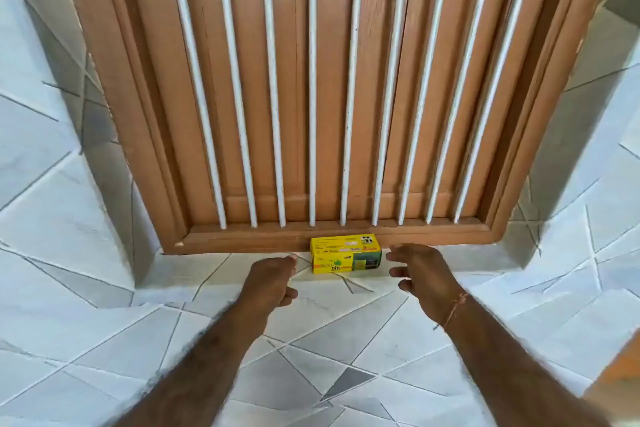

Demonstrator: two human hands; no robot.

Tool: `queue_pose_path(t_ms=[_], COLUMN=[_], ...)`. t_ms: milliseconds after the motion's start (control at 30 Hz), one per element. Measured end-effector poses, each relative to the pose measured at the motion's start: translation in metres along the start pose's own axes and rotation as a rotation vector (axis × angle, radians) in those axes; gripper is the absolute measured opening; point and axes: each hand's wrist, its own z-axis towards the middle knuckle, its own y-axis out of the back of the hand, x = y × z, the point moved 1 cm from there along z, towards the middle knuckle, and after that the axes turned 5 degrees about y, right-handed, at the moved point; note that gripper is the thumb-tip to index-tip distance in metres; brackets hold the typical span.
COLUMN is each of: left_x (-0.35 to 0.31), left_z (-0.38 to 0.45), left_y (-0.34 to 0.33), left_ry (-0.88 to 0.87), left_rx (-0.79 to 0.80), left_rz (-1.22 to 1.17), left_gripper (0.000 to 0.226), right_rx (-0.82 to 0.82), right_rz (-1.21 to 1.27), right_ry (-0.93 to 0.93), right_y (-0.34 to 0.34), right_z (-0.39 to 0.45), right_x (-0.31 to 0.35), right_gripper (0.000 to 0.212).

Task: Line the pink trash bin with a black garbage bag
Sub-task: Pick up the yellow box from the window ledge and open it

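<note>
A yellow and green box of bin bags (345,254) lies on a tiled ledge, pushed against the bottom of a wooden window frame. My left hand (272,279) reaches out just left of the box with fingers loosely curled, holding nothing. My right hand (420,270) is just right of the box with fingers spread apart, also empty. Neither hand touches the box. A thin thread bracelet circles my right wrist. No pink trash bin and no black bag are in view.
The wooden window frame (242,239) with closed shutters and several white vertical bars (311,114) rises behind the box. White and grey tiles cover the ledge (329,340) and the walls on both sides. An orange edge (620,374) shows at lower right.
</note>
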Motion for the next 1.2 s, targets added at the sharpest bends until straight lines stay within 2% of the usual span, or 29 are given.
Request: queue_pose_path(t_ms=[67, 133, 233, 333, 400, 467, 533, 633, 767, 800, 900, 1033, 1133, 1200], left_x=[-0.010, -0.011, -0.005, -0.007, -0.009, -0.009, -0.009, -0.012, -0.009, -0.006, 0.008, 0.022, 0.023, 0.020], left_z=[0.011, 0.019, 0.040, 0.040, 0.034, 0.029, 0.024, 0.016, 0.007, 0.004, -0.001, -0.013, -0.024, -0.028], left_y=[-0.021, -0.039, -0.059, -0.069, -0.072, -0.070, -0.066, -0.053, -0.026, -0.016, 0.007, 0.022, 0.027, 0.031], left_ry=[-0.042, -0.110, -0.166, -0.211, -0.258, -0.332, -0.394, -0.420, -0.359, -0.345, -0.316, -0.310, -0.307, -0.295], left_rx=[-0.056, -0.109, -0.161, -0.228, -0.336, -0.407, -0.413, -0.357, -0.165, -0.117, -0.015, 0.081, 0.113, 0.122], left_rz=[0.062, 0.159, 0.291, 0.393, 0.295, 0.166, 0.035, -0.167, -0.375, -0.388, -0.382, -0.372, -0.394, -0.431], left_gripper=[0.018, 0.028, 0.039, 0.026, 0.028, 0.023, 0.014, 0.007, 0.027, 0.035, 0.049, 0.048, 0.044, 0.043], right_rx=[-0.052, -0.032, 0.050, 0.184, 0.190, 0.125, 0.050, 0.064, 0.062, 0.046, -0.050, -0.251, -0.326, -0.261], right_rz=[-0.082, -0.144, -0.202, -0.363, -0.395, -0.270, -0.092, 0.195, 0.352, 0.375, 0.434, 0.326, 0.466, 0.622], right_ry=[0.024, 0.037, 0.043, 0.148, 0.219, 0.253, 0.273, 0.183, 0.056, 0.045, 0.064, 0.146, 0.052, -0.075], right_y=[0.007, 0.010, 0.008, 0.003, 0.000, -0.002, -0.005, -0.016, -0.038, -0.045, -0.068, -0.087, -0.083, -0.076], right_z=[0.023, 0.039, 0.057, 0.060, 0.057, 0.047, 0.035, 0.018, -0.004, -0.011, -0.030, -0.056, -0.065, -0.063], right_x=[-0.001, -0.007, -0.014, -0.019, -0.024, -0.027, -0.025, -0.015, -0.003, -0.004, -0.008, -0.014, -0.010, -0.005], right_gripper=[0.012, 0.013, 0.021, 0.031, 0.025, 0.020, 0.016, 0.015, 0.021, 0.024, 0.007, 0.022, 0.033, 0.032])
